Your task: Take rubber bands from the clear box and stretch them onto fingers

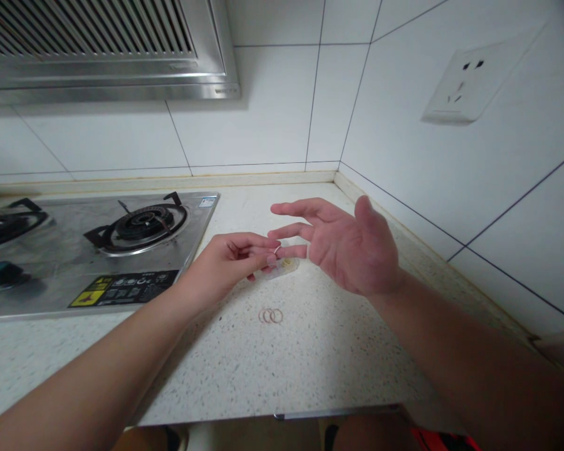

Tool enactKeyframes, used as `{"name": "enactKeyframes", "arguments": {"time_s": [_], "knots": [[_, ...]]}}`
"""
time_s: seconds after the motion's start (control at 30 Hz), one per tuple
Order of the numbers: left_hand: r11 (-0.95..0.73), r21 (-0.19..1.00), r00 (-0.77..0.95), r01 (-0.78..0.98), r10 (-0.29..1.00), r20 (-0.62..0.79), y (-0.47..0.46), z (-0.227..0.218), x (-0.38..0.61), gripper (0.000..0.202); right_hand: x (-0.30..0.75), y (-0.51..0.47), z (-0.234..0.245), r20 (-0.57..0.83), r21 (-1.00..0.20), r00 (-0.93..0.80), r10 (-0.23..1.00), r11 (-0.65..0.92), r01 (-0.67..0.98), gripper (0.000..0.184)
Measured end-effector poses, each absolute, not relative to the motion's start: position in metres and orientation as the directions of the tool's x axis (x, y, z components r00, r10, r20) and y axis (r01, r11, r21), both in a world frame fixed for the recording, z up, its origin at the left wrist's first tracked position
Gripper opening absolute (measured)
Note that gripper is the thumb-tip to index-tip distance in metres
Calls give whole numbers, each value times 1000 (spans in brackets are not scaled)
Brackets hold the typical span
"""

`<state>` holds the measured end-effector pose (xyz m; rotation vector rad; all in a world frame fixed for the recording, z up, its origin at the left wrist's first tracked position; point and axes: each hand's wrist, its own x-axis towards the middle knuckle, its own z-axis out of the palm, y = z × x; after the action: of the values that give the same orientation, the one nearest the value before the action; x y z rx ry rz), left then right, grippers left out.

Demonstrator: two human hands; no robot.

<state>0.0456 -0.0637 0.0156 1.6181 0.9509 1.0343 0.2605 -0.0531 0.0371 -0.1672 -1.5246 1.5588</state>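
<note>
My right hand (352, 247) is held palm up over the speckled counter (310, 363), fingers spread and pointing left. My left hand (230, 263) pinches a small thin ring (277, 249) at the tip of one of the right hand's fingers. Just under the fingertips lies a small clear plastic bag (284, 267) with something yellowish inside. Three thin rings (271, 316) lie side by side on the counter, nearer to me than both hands.
A steel gas hob (66, 288) with a black burner (143, 225) fills the left. A range hood (103, 50) hangs above it. White tiled walls meet in the corner, and a wall socket (470, 84) sits on the right wall. The counter's front edge (333, 411) is near me.
</note>
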Motion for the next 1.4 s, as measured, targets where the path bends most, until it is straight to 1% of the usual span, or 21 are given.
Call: {"name": "enactKeyframes", "arguments": {"time_s": [0.17,0.23,0.43,0.5,0.57,0.63,0.7,0.8,0.9,1.0,1.07,1.2,1.4], "knots": [[-246,967,354,61,912,209,-62,11,50,15,260,-54,36,465,-856,-592,658,165,-489,76],[-234,971,367,43,908,203,-61,9,55,16,259,-55,36,456,-860,-600,658,153,-486,77],[-186,982,354,-24,917,182,-65,5,70,36,256,-59,36,422,-873,-633,649,104,-476,79],[-166,985,363,-39,916,169,-66,4,74,32,254,-60,35,412,-877,-652,636,83,-473,80],[-155,988,372,-24,916,153,-65,2,79,21,253,-61,34,408,-878,-667,623,67,-474,80],[-150,989,370,-6,918,142,-63,-1,82,13,252,-61,33,409,-876,-675,614,57,-478,79],[-151,989,373,1,917,140,-62,-2,84,16,252,-60,32,411,-874,-676,612,53,-483,79],[-176,984,401,-16,900,168,-61,-2,81,27,252,-59,32,416,-870,-665,620,59,-490,79],[-217,976,364,-28,907,212,-62,1,73,35,253,-57,33,438,-856,-628,643,84,-511,79],[-245,969,329,33,918,221,-64,4,67,30,253,-57,34,471,-834,-586,659,116,-540,75],[-231,972,330,47,922,203,-66,5,67,29,253,-57,34,481,-829,-590,649,118,-547,73],[-177,984,354,16,921,160,-67,5,74,31,253,-58,33,455,-848,-636,623,85,-523,74],[-154,988,404,5,904,138,-65,1,79,22,251,-61,34,422,-866,-663,619,58,-497,76]]}}
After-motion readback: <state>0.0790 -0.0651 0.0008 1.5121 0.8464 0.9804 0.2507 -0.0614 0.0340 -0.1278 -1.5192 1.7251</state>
